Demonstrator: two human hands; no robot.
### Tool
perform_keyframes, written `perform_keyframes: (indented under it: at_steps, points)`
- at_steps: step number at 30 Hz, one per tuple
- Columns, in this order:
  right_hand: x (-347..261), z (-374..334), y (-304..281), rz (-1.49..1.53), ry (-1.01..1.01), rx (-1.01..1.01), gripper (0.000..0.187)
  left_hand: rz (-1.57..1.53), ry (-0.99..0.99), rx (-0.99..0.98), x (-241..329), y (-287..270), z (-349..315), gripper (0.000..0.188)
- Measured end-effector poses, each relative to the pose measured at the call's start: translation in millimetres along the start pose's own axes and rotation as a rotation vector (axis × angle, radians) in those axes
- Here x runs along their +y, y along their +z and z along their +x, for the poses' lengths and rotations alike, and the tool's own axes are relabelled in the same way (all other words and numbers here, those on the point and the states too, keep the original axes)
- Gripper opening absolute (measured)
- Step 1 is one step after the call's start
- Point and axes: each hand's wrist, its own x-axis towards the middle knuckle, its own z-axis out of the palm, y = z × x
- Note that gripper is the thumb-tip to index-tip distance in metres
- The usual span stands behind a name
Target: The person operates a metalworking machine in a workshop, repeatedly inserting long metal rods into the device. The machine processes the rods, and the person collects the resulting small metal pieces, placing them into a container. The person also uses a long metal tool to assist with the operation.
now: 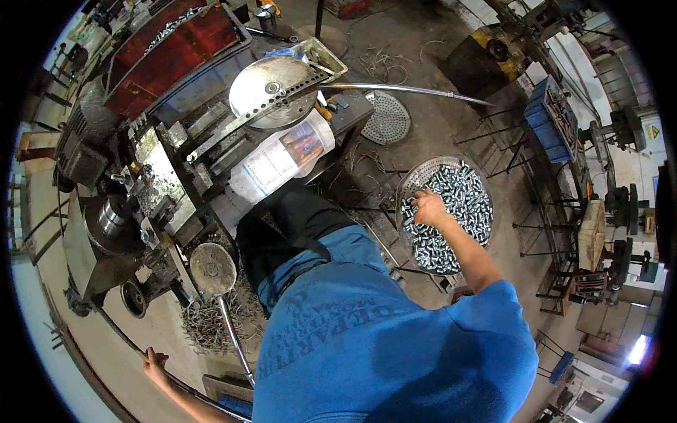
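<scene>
My right hand (429, 209) reaches over a round perforated metal basket (423, 171) heaped with short, shiny metal cylinders (455, 211). Its fingers are curled together at the left side of the heap, and whatever is between them is too small to make out. Far off at the lower left, my left hand (155, 365) is closed around a long dark rod (116, 330) that slants down past my forearm. A lathe-like machine stands in front of me, with a round metal chuck (111, 215) at its left end.
A tall red bin (169, 63) of metal parts stands beyond the machine. Tangled metal shavings (218, 324) lie below a round plate (213, 269). A perforated lid-like disc (386, 118) is on the floor, and a blue crate (550, 123) stands at the right.
</scene>
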Motion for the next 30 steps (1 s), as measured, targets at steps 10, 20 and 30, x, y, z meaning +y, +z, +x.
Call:
perform_keyframes:
  at_steps: [10,20,30]
  points:
    - [0.7,-3.3,9.0,0.19,0.008,0.22,0.044,0.024,0.077,-0.066,-10.3,-8.1,8.8,0.031]
    - [13.6,5.8,24.5,0.545,0.186,0.372,0.051,-0.006,0.085,-0.006,-27.6,-15.4,21.5,0.027]
    - [-5.2,0.1,-64.2,2.263,-0.083,0.326,0.042,0.801,0.163,0.063,-12.1,-22.1,14.0,0.039]
